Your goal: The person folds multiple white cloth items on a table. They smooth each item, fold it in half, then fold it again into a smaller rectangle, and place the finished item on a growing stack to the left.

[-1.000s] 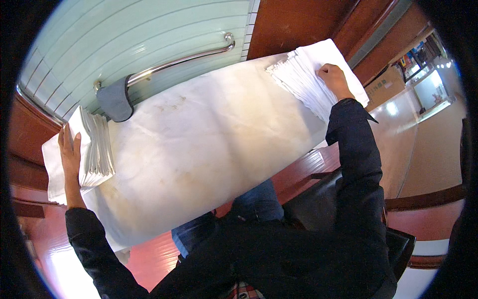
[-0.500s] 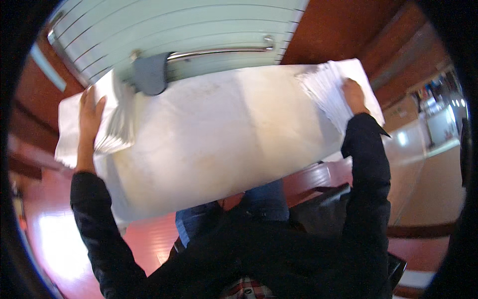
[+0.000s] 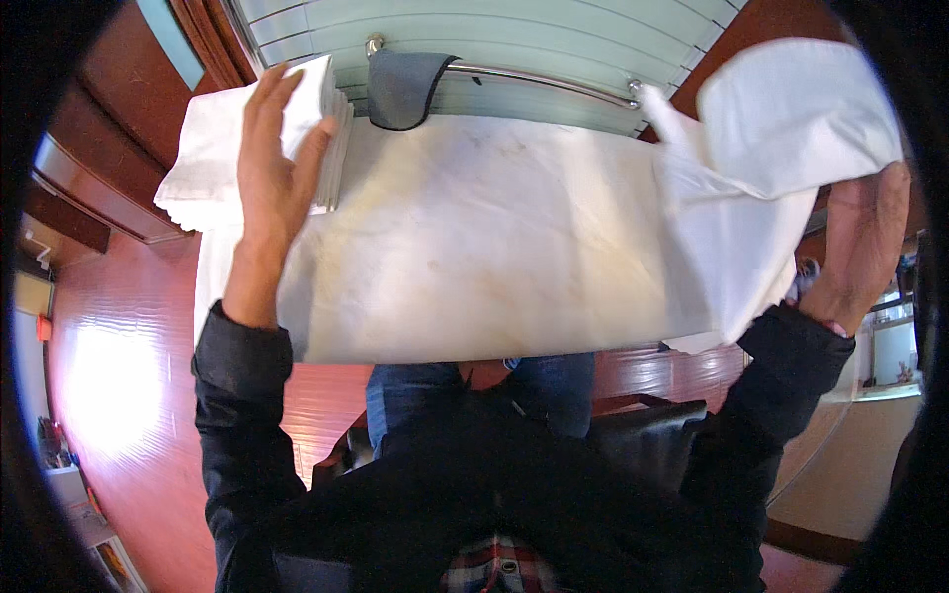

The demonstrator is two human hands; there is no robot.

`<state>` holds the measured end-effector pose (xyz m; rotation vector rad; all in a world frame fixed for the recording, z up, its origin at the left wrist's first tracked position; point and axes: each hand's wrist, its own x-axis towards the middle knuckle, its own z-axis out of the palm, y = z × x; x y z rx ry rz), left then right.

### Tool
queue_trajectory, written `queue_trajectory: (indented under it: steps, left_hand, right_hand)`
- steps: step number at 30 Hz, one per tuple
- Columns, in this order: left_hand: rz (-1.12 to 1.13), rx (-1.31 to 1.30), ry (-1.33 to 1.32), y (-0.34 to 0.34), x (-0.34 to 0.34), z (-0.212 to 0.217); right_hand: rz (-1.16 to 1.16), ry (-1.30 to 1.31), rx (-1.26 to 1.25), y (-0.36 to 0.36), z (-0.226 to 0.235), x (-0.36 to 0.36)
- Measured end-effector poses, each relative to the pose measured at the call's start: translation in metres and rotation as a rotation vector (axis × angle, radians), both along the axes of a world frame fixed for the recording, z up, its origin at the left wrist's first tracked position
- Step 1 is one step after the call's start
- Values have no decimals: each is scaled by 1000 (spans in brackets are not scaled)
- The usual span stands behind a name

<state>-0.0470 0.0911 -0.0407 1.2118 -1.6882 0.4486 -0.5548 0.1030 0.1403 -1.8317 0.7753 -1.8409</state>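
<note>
A long padded surface with a white cover spans the space in front of me, with faint stains on it. On its left end lies a stack of folded white cloths, edges layered. My left hand is over that stack, thumb and fingers apart, holding nothing; whether it touches the top cloth I cannot tell. At the right end my right hand grips a white cloth from its outer side. The cloth is raised and bulging, its lower part hanging over the surface. It hides what lies beneath and my fingertips.
Behind the surface runs a metal rail on a pale slatted panel, with a grey cloth draped over its left end. Brown wooden panels flank it. Below are a reddish floor and a black seat beside my legs.
My right hand has gone from resting on the right-hand pile to lifting a white cloth outward. My left hand stays by the left stack, fingers spread wider. The whole view has shifted.
</note>
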Motion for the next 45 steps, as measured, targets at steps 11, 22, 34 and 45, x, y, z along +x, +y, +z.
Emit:
queue_trajectory:
  steps: [11, 22, 34, 45]
  left_hand:
    - [-528, 834, 100, 91, -50, 19]
    - [-781, 1241, 168, 123, -79, -31]
    - [-732, 1474, 794, -34, -126, -83]
    - [-723, 1126, 746, -6, -175, -101]
  right_hand:
    - [124, -436, 163, 0, -59, 42]
    - [-332, -143, 704, -20, -203, -86]
    - [116, 506, 789, -21, -223, 60]
    - [-13, 725, 628, -39, -248, 149]
